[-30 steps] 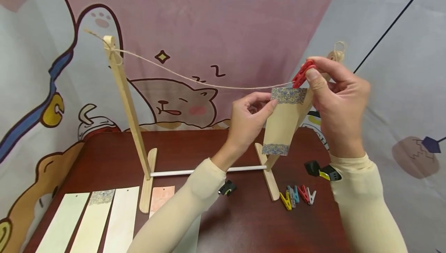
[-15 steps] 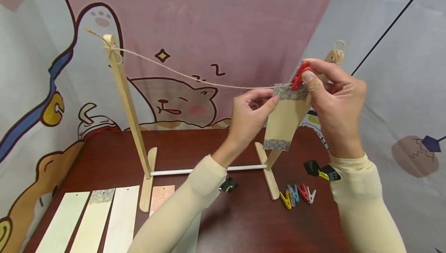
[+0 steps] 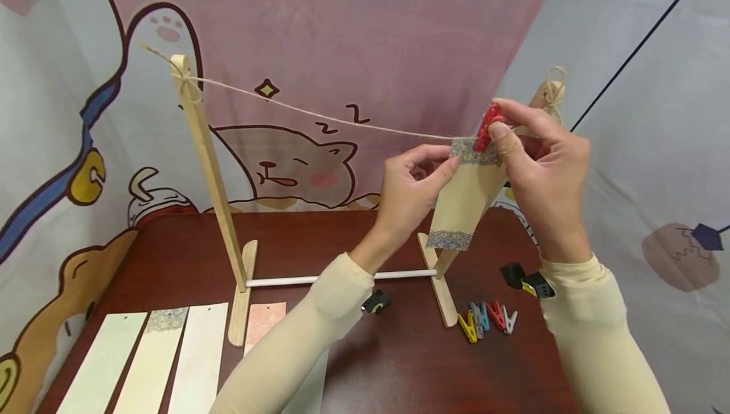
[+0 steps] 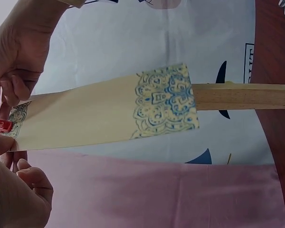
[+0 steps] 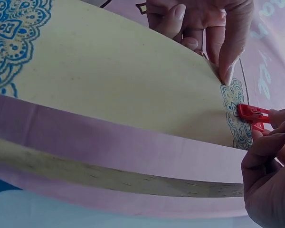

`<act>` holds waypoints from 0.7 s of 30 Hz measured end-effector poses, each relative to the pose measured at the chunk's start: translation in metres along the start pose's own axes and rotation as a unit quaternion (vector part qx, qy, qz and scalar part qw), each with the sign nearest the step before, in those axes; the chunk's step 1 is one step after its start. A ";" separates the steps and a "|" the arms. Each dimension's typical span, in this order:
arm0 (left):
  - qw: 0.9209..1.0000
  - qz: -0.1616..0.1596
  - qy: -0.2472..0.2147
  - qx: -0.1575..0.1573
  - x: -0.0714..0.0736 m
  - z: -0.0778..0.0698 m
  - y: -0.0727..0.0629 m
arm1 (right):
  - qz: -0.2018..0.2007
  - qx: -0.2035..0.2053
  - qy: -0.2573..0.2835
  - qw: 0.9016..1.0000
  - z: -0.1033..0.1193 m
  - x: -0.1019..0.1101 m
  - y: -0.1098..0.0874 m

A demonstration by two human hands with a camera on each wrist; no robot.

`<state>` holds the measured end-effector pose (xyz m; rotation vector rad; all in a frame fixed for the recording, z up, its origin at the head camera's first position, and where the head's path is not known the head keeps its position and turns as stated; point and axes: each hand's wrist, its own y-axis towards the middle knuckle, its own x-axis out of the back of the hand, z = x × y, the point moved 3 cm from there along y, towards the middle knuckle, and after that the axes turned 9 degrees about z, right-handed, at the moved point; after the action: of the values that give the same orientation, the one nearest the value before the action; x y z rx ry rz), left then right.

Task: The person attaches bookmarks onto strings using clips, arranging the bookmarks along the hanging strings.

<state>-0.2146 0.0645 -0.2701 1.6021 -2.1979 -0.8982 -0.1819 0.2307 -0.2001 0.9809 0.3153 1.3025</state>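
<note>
A cream paper bookmark (image 3: 464,201) with blue lace-patterned ends hangs at the right part of a twine line (image 3: 319,116). My left hand (image 3: 413,189) pinches its upper left edge between thumb and fingers. Between thumb and forefinger my right hand (image 3: 550,170) holds a red clothespin (image 3: 486,127), whose jaws overlap the patterned top edge and the twine. In the right wrist view the red clothespin (image 5: 253,114) sits over the middle of the patterned end, and the left fingertips hold the corner beside it. The left wrist view shows the bookmark's lower patterned end (image 4: 166,102) hanging free.
A wooden stand with a left post (image 3: 208,167) and a white crossbar (image 3: 279,283) carries the twine. Several paper strips (image 3: 199,350) lie at the table's front left. Several coloured clothespins (image 3: 479,322) lie right of the stand's right foot (image 3: 439,287).
The red clothespin has moved down and left onto the bookmark's top edge. The bookmark's top has risen to the twine, which now runs straighter from the left post.
</note>
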 end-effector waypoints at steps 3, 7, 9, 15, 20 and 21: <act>1.000 0.001 -0.003 0.001 -0.001 0.002 0.000 | -0.007 0.002 -0.012 1.000 0.000 0.001 -0.002; 1.000 -0.002 -0.005 0.003 -0.003 0.004 0.001 | -0.015 0.004 -0.029 0.999 -0.002 0.000 -0.004; 1.000 -0.003 -0.006 0.006 -0.003 0.005 0.001 | -0.019 0.010 -0.038 0.999 -0.002 -0.001 -0.005; 1.000 0.000 -0.003 0.013 -0.004 0.008 0.000 | -0.030 0.033 -0.062 0.997 -0.002 -0.002 -0.009; 1.000 0.004 -0.002 0.024 -0.004 0.013 -0.002 | -0.034 0.063 -0.090 0.993 0.002 -0.001 -0.012; 1.000 0.004 -0.002 0.025 -0.004 0.013 -0.003 | -0.035 0.068 -0.093 0.993 0.003 -0.001 -0.013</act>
<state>-0.2187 0.0718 -0.2816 1.6129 -2.2449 -0.8506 -0.1719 0.2292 -0.2085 1.1879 0.2949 1.1268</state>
